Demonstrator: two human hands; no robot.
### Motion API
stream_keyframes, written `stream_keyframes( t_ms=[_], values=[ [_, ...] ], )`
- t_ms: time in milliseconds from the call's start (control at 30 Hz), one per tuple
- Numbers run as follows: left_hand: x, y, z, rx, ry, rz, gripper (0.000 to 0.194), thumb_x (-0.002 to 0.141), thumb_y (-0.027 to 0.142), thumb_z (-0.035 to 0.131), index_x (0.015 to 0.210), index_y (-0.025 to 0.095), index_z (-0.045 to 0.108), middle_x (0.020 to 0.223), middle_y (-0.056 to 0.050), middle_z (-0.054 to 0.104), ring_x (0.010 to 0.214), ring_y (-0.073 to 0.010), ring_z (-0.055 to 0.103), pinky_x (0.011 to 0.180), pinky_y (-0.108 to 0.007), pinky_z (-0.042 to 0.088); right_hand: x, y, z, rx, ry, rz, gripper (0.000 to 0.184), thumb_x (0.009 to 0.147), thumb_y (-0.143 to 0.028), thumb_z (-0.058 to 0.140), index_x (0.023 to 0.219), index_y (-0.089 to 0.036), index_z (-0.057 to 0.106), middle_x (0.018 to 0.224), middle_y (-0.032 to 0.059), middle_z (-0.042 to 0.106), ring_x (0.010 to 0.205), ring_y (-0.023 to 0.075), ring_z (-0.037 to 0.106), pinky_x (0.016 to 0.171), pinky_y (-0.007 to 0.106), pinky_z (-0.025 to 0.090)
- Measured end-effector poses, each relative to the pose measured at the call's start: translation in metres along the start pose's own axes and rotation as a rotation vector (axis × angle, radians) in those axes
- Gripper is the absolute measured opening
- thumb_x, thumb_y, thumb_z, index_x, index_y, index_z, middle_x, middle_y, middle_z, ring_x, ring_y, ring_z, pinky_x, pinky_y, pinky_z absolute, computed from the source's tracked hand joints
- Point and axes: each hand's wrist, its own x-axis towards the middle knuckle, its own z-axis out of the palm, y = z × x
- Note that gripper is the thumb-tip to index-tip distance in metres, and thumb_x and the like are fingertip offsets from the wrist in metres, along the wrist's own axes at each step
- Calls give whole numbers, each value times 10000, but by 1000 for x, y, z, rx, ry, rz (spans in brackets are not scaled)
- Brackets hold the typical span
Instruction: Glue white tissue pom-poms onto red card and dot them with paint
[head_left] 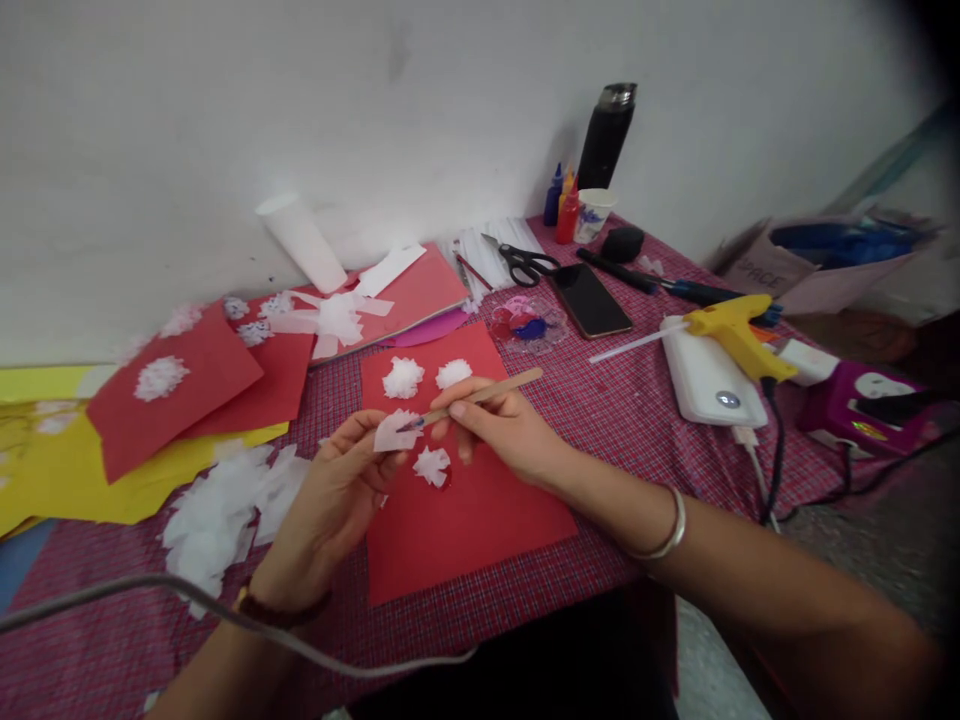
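Observation:
Between the thumb and fingers of my left hand [337, 490] is a small white tissue paper piece [396, 432] with cut strips. My right hand [495, 425] pinches a thin wooden stick [506, 387], its tip at the tissue piece, where a dark blue mark shows. Both hands are over a red paper sheet [472, 530]. On that sheet sit two fluffy white tissue flowers [403, 377] at the top and a flatter white tissue flower [432, 465] below the hands.
A paint palette [529, 325] with red and blue paint lies beyond the sheet, near a phone [591, 300] and scissors [521, 260]. A yellow glue gun [731, 325] rests on a white power bank [709, 385] at right. Tissue cutouts [214, 520] pile at left. A cable [247, 625] crosses the foreground.

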Motion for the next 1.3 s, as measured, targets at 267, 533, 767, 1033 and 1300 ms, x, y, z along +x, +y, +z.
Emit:
stream_keyframes(
  t_ms=[267,533,767,1033,1300],
  values=[
    [5,-9,4,-41,-27,-8,204,652,226,868,763,188,702,719,32,693,596,-64,617,555,-138,535,-1,1,0,12,11,35,140,876,-310,662,971,-207,670,784,-15,747,472,60,583,474,194,490],
    [-6,-14,11,157,15,175,171,654,286,862,765,211,757,708,15,707,595,-83,611,578,-186,519,-1,0,3,-40,69,17,207,824,-395,723,856,-192,698,730,-5,741,475,76,596,466,205,488],
    [-15,-19,9,645,49,564,70,778,250,770,847,257,769,737,10,694,674,-139,623,633,-255,510,-3,-2,7,-42,131,54,193,892,-361,622,832,-201,712,630,-36,659,462,59,499,450,189,426],
    [1,-11,11,213,-15,100,71,665,221,799,691,214,734,646,24,644,527,-74,517,489,-181,449,-1,-10,1,-15,-12,80,106,791,-284,734,858,-205,711,714,-25,703,611,91,605,492,181,462],
    [-12,-3,-1,677,-158,430,62,777,275,752,839,270,755,770,-8,713,715,-161,635,684,-274,515,5,6,0,260,85,362,248,915,-364,616,762,-180,677,575,-40,667,375,51,460,395,184,396]
  ],
)
